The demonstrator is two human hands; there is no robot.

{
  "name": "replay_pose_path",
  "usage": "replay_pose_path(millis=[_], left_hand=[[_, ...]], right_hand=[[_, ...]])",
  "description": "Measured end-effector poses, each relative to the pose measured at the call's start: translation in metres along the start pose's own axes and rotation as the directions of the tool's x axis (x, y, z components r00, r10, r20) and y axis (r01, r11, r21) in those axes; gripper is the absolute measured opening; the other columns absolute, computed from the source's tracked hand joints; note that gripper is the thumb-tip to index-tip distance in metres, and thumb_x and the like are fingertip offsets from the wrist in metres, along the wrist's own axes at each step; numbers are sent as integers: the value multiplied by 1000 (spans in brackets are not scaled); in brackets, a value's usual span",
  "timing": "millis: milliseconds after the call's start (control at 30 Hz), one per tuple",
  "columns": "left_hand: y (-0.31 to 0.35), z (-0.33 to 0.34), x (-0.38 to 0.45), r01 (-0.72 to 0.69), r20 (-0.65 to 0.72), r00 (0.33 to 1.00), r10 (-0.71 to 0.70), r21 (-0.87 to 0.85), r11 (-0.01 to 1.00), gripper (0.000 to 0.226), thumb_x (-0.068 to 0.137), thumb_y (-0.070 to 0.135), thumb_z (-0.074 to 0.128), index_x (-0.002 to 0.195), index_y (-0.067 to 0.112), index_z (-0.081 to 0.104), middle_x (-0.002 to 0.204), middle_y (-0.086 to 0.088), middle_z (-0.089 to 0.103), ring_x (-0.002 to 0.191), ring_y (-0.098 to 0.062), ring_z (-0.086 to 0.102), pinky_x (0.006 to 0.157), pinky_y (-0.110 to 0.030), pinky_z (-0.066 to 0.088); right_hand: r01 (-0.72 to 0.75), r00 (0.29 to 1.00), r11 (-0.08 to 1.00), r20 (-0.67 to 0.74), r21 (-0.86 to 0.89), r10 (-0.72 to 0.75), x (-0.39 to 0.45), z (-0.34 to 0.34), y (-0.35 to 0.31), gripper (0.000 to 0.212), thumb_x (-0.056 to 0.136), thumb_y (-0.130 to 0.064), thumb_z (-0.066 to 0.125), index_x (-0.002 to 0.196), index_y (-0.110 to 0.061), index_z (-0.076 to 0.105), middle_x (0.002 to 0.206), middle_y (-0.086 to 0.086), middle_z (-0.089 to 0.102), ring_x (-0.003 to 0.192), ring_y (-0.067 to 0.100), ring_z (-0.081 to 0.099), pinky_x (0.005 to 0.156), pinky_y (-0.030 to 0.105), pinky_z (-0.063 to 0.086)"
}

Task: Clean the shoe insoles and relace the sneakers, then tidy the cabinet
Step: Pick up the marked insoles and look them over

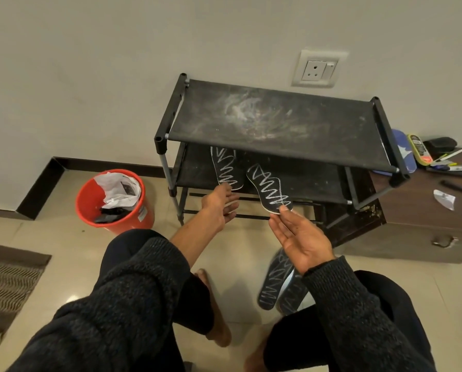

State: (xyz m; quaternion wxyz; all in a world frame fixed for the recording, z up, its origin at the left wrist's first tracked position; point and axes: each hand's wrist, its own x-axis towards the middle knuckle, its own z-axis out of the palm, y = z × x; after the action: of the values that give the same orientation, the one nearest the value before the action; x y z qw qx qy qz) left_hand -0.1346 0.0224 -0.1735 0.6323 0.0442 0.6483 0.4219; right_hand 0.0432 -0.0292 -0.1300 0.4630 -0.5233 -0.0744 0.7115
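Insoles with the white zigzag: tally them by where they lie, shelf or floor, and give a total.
On the rack's middle shelf: 2, the left insole and the right insole
On the floor: 2, the floor insoles
Total: 4

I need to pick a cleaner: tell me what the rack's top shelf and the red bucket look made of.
Top shelf: seemingly black fabric stretched between tubes, matte; white dusty smears cling to it and it sags slightly. Red bucket: likely moulded plastic, smooth with a slight sheen.
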Motion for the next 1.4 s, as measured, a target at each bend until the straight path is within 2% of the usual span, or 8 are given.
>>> replay_pose_path(millis=[333, 500, 667, 833, 1133, 1267, 1333, 1400], left_hand=[[-43, -45, -169, -71, 238, 970, 53, 70, 995, 23, 86, 27, 62, 104, 13, 69, 93, -6, 77, 83, -18, 68, 84, -37, 56], [-83, -69, -248, -257, 250, 947, 201, 215, 942, 21, 92, 17, 57, 104, 7, 70, 91, -8, 77, 78, -15, 66, 83, -34, 55], [-108, -95, -276, -385, 241, 909, 339, 178, 905, 14, 92, 3, 55, 95, 2, 69, 86, -17, 75, 76, -21, 62, 78, -34, 51], [-108, -112, -294, -579, 260, 807, 531, 168, 798, 12, 81, 16, 61, 82, 17, 72, 85, -14, 74, 77, -19, 63, 78, -35, 50], [-103, -136, -316, -773, 238, 634, 735, 180, 608, 20, 77, 16, 59, 90, 5, 69, 79, -8, 72, 76, -17, 65, 70, -25, 50], [-108, -144, -313, -742, 168, 669, 724, 95, 664, 25, 70, 19, 63, 83, -2, 67, 79, -15, 71, 74, -17, 66, 70, -26, 50], [-115, -147, -302, -677, 87, 735, 672, 45, 734, 32, 62, 25, 66, 77, -3, 65, 78, -22, 70, 72, -21, 64, 70, -30, 51], [-126, -149, -286, -574, 27, 818, 575, -42, 818, 20, 66, 17, 69, 71, -1, 64, 80, -29, 69, 69, -27, 61, 72, -39, 51]], right_hand=[[-52, 994, 998, 96, 26, 49, -81, -42, 31, 41, 90, -7, 67, 129, 3, 59, 130, 20, 64, 113, 26, 66, 91, 36, 58], [-103, 991, 990, 96, 95, 94, -142, -72, 47, 50, 89, 0, 64, 137, 5, 52, 130, 23, 63, 120, 32, 63, 90, 46, 57], [-26, 996, 994, 83, 105, 17, -188, -83, 46, 48, 76, 4, 65, 124, 2, 60, 109, 21, 72, 90, 30, 74, 74, 39, 62], [79, 986, 992, 139, 96, -92, -217, -81, 42, 47, 70, 7, 63, 117, 0, 60, 95, 20, 74, 80, 29, 76, 62, 35, 62], [136, 939, 989, 312, 54, -146, -238, -52, 40, 40, 69, 10, 61, 108, 0, 61, 93, 21, 74, 80, 26, 75, 68, 39, 63], [104, 944, 994, 312, 43, -112, -231, -37, 49, 40, 69, 10, 61, 108, -1, 61, 90, 19, 73, 79, 26, 75, 72, 40, 62], [82, 945, 997, 316, 8, -80, -222, -30, 56, 41, 70, 9, 62, 109, 0, 61, 91, 19, 73, 80, 27, 74, 72, 39, 62], [66, 952, 998, 301, -20, -57, -207, -26, 66, 41, 69, 8, 64, 109, 0, 60, 90, 18, 73, 80, 28, 74, 73, 38, 62]])
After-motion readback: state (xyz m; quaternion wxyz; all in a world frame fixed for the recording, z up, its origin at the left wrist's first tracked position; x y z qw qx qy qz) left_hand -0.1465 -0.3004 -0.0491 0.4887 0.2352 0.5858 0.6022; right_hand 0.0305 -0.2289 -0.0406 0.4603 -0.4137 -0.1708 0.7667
